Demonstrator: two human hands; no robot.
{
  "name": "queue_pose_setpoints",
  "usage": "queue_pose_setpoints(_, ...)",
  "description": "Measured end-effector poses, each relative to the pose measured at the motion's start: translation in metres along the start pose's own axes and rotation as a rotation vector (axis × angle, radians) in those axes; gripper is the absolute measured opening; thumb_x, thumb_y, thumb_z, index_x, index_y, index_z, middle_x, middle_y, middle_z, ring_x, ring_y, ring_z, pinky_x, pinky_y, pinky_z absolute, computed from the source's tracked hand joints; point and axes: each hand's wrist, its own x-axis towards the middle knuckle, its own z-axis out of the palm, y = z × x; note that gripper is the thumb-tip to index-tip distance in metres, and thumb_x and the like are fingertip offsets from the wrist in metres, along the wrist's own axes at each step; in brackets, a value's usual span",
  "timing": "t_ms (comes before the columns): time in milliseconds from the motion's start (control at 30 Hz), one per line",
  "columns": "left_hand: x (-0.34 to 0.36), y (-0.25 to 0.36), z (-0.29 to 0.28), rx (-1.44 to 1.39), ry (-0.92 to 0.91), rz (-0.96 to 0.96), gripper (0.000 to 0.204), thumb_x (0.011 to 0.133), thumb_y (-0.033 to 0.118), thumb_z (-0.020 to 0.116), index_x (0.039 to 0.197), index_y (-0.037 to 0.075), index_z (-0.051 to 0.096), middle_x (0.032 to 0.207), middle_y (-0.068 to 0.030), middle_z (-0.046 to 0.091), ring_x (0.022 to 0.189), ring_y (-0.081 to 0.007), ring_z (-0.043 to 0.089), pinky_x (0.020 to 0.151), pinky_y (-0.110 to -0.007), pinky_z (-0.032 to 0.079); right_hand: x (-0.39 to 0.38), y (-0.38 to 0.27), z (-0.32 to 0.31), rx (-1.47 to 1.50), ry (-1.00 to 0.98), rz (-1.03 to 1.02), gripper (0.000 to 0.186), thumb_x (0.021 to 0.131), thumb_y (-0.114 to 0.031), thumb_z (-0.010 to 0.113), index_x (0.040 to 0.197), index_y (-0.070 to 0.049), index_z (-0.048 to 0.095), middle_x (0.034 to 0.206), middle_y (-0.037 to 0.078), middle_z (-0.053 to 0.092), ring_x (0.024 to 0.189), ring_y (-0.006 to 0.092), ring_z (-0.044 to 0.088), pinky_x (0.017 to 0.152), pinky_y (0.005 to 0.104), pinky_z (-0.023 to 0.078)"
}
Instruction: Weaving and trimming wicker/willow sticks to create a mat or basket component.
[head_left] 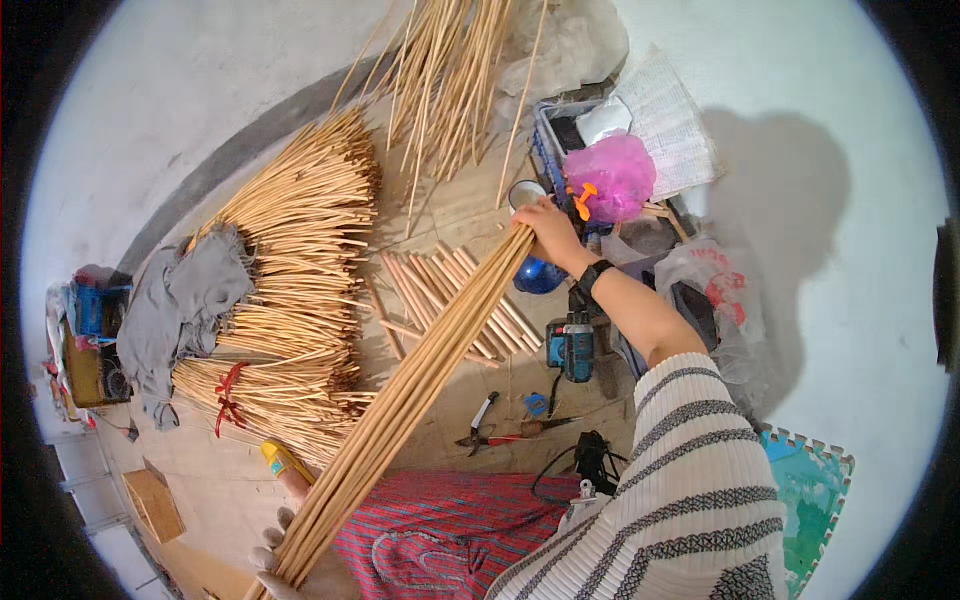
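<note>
My right hand (548, 230) is closed round the upper end of a long bundle of pale thin sticks (400, 410), which slants down to my left hand (275, 570) at the bottom edge, wearing a pale glove with fingers wrapped round it. Beneath the bundle are shorter, thicker dowels (450, 300). A blue cordless power tool (570, 348) stands right of them; below lie a hammer (485, 410) and red-handled cutters (515, 438). Behind my right hand sit a white mug (525, 195) and a blue round object (540, 276).
Stacked stick bundles (290, 175) with a grey cloth (185, 300) lie left, more loose sticks (450, 80) at top. A crate (550, 150) with a pink bag (615, 175), plastic bags (705, 280) and a foam mat (810, 520) are right. A red checked fabric (440, 520) lies below me.
</note>
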Motion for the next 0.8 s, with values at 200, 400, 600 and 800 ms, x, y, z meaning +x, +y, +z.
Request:
queue_pose_setpoints(200, -0.005, 0.008, 0.000, 0.005, -0.066, 0.014, 0.028, 0.099, 0.032, 0.062, 0.116, 0.012, 0.072, 0.131, -0.0108, 0.067, 0.137, -0.0429, 0.047, 0.116, -0.064, 0.031, 0.021, -0.007, 0.005, 0.174, 0.095, -0.115, 0.028, 0.074, -0.006, 0.071, 0.099, -0.014, 0.062, 0.104, 0.003, 0.064, 0.108, 0.0315, 0.059, 0.104, 0.0468, 0.042)
queue_pose_setpoints(400, 0.013, -0.020, 0.010, 0.048, -0.179, -0.098, 0.023, 0.098, 0.030, 0.066, 0.110, 0.012, 0.073, 0.132, -0.0116, 0.064, 0.137, -0.0396, 0.047, 0.117, -0.058, 0.032, 0.037, 0.009, 0.030, 0.282, 0.013, 0.080, 0.022, 0.080, 0.000, 0.071, 0.097, -0.010, 0.061, 0.106, 0.011, 0.063, 0.107, 0.0336, 0.059, 0.098, 0.0443, 0.044)
queue_pose_setpoints(600, 0.011, -0.029, 0.036, 0.265, -0.233, 0.011, 0.020, 0.101, 0.028, 0.062, 0.111, 0.012, 0.067, 0.132, -0.0142, 0.062, 0.137, -0.0386, 0.046, 0.119, -0.056, 0.030, 0.031, 0.030, 0.063, 0.468, 0.214, -0.043, 0.019, 0.079, 0.001, 0.070, 0.096, -0.006, 0.063, 0.097, 0.011, 0.063, 0.094, 0.0316, 0.062, 0.083, 0.0372, 0.048)
queue_pose_setpoints(800, 0.038, -0.039, 0.072, 0.396, -0.321, 0.131, 0.018, 0.101, 0.024, 0.061, 0.109, 0.010, 0.067, 0.130, -0.0147, 0.064, 0.134, -0.0387, 0.050, 0.117, -0.058, 0.033, 0.035, 0.038, 0.075, 1.658, 0.094, 0.558, 0.020, 0.093, -0.020, 0.056, 0.082, -0.005, 0.061, 0.084, 0.002, 0.057, 0.079, 0.0158, 0.058, 0.073, 0.0322, 0.047)
